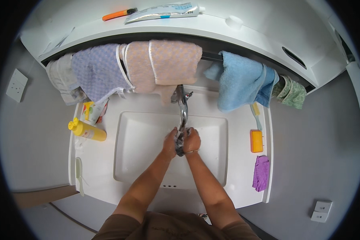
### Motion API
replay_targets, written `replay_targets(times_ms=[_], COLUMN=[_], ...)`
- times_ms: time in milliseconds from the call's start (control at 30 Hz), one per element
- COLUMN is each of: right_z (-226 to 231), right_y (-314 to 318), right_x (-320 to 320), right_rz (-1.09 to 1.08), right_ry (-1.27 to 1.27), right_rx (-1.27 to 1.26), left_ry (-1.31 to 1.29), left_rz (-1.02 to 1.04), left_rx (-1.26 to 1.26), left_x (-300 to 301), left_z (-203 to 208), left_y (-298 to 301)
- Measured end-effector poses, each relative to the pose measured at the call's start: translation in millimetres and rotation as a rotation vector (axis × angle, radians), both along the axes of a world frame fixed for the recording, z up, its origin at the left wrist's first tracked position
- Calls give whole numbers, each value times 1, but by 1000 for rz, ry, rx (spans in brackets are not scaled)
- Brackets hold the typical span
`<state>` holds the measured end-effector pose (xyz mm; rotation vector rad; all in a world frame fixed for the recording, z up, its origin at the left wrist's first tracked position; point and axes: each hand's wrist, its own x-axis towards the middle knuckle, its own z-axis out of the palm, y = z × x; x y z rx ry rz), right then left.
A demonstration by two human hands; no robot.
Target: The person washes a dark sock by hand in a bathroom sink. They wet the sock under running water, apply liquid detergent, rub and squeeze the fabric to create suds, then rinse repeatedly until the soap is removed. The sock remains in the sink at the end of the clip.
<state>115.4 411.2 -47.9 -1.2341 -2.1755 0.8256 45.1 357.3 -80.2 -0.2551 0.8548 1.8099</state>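
Both my hands are over the white sink basin (140, 160), just below the end of the curved chrome faucet (183, 108). Between them is a dark, wet cloth (179, 147) with white suds on it; its exact kind is hard to make out. My left hand (170, 143) grips the cloth from the left, fingers curled toward the spout. On the other side my right hand (192, 140) is closed on the same cloth, and a thin band circles that wrist. The fingertips are partly hidden by the spout and the cloth.
Towels hang from a rail behind the sink, among them a pink one (176, 60) and a blue one (244, 80). A yellow bottle (88, 131) lies on the left ledge near a pale comb (79, 172). An orange sponge (256, 141) and purple cloth (261, 173) lie right.
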Motion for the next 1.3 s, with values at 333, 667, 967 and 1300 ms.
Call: replay_targets(times_ms=[333, 667, 967, 1300], right_z=[-21, 23, 18, -29], right_y=[38, -69, -32, 29], right_x=[1, -16, -22, 10], right_rz=[-51, 248, 197, -19], right_ry=[-194, 396, 208, 700], right_rx=[-252, -49, 198, -1411], left_ry=[37, -40, 114, 47], left_rz=[-256, -22, 1, -292], left_rx=[-224, 312, 320, 174], left_x=[-8, -44, -11, -30], left_z=[17, -108, -44, 9], left_y=[-18, -41, -14, -47])
